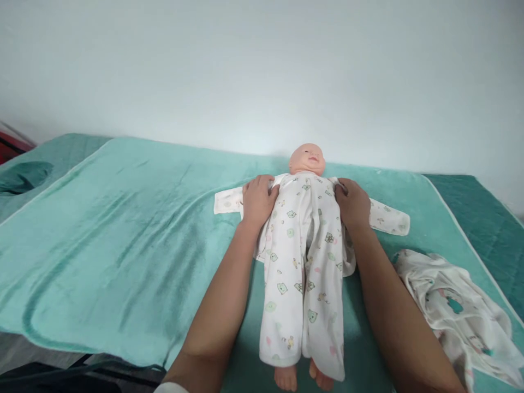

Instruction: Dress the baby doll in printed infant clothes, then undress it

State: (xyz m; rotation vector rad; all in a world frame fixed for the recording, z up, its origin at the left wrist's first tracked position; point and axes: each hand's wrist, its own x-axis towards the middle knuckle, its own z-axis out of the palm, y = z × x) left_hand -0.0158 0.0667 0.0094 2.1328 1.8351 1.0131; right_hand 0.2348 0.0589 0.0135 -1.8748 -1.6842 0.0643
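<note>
A baby doll (308,158) lies on its back, head toward the wall and bare feet toward me. Its long-sleeved white top has sleeves (388,216) spread to both sides. Printed white pants (289,245) cover its legs and lie high over its chest, nearly up to the neck. At the upper left edge of the pants, my left hand (260,201) has its fingers curled around the cloth. My right hand (354,203) grips the matching upper right edge. The fingertips of both hands are partly hidden.
A light green blanket (102,229) lies beneath the doll, over a darker green quilted cover (487,224). Crumpled white printed cloth (458,305) lies at the right, beside my right forearm. A white wall (245,71) rises behind. Something red (12,146) shows at the far left.
</note>
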